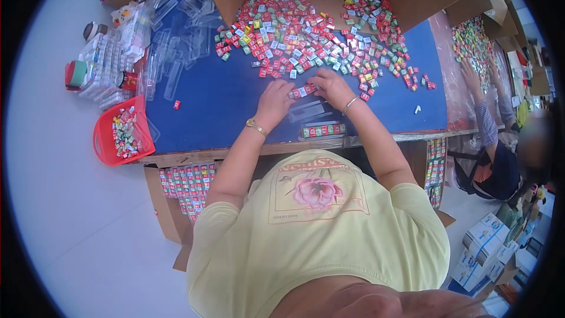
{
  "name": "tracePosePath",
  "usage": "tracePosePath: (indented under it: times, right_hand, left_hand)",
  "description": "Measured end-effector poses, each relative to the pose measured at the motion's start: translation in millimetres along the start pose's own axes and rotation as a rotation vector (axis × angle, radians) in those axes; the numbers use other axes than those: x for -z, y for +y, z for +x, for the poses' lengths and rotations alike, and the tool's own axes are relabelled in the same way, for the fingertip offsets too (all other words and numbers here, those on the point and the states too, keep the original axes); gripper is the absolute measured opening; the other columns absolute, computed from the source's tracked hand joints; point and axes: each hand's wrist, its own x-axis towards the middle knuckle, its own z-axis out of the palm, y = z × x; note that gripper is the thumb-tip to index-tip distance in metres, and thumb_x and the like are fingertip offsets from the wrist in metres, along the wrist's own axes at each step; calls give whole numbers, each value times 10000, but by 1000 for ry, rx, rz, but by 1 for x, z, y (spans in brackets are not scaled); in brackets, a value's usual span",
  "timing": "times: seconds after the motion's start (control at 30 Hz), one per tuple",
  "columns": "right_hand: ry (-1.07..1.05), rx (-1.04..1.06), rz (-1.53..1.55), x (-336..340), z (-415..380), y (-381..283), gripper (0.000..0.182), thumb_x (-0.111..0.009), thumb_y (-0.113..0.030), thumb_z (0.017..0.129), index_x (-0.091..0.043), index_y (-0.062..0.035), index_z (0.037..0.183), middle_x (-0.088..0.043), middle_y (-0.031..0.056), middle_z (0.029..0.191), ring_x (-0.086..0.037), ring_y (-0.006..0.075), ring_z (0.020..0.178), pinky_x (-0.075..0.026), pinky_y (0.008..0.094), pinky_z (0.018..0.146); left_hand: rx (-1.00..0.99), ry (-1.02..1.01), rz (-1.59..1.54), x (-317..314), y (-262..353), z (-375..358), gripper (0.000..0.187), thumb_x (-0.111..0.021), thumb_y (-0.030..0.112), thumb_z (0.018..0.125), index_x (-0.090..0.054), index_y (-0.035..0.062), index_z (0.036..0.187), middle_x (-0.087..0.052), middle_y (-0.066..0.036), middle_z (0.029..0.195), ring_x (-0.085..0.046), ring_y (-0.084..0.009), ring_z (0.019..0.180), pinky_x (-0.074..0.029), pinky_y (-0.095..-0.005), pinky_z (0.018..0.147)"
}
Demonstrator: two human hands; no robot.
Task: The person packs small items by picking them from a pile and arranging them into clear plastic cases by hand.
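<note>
My left hand (275, 103) and my right hand (333, 88) meet over the blue tabletop. Between their fingers lies a short row of small red and white boxes (305, 90), pinched from its two ends. Just below the row is a clear plastic case (306, 111). Nearer my body, a filled clear case (323, 131) shows a line of green and red boxes. Beyond my fingertips spreads a heap of small red, green and yellow boxes (294, 29); the undersides of my fingers are hidden.
An open carton (418, 0) stands behind the heap. Clear empty cases (176, 53) are piled at left, near a red bin (106, 135) of small pieces. Cartons of filled rows (188, 185) sit below the table edge. At right, another person's hand (471, 76) reaches into another heap.
</note>
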Motion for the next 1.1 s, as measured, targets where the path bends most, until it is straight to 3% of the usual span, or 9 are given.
tracePosePath:
  times: [0.23, 0.73, 1.1]
  right_hand:
    - [20, -16, -24, -5, -1, 0, 417, -810, -35, 722, -714, -110, 1121, -632, 97, 1083, -617, 326, 1025, -523, 418, 902]
    - [17, 11, -3, 6, -7, -4, 364, -796, -22, 735, -707, -94, 1081, -626, 95, 1035, -608, 323, 999, -523, 422, 882]
    - [-21, -151, 28, 21, -63, -21, 338, -788, -44, 759, -700, -80, 1083, -624, 110, 1025, -643, 342, 979, -535, 428, 870]
  left_hand:
    - [49, -13, -112, 0, -11, -3, 494, -851, 70, 729, -688, 45, 1194, -637, -96, 1083, -625, -287, 1023, -537, -393, 882]
    - [-3, -31, -6, 2, 10, -2, 345, -824, 89, 759, -736, 59, 1091, -649, -97, 1034, -619, -297, 980, -531, -401, 866]
    - [-23, -81, -70, -4, 47, -27, 314, -800, 89, 774, -733, 53, 1079, -663, -90, 1077, -625, -291, 1015, -535, -392, 879]
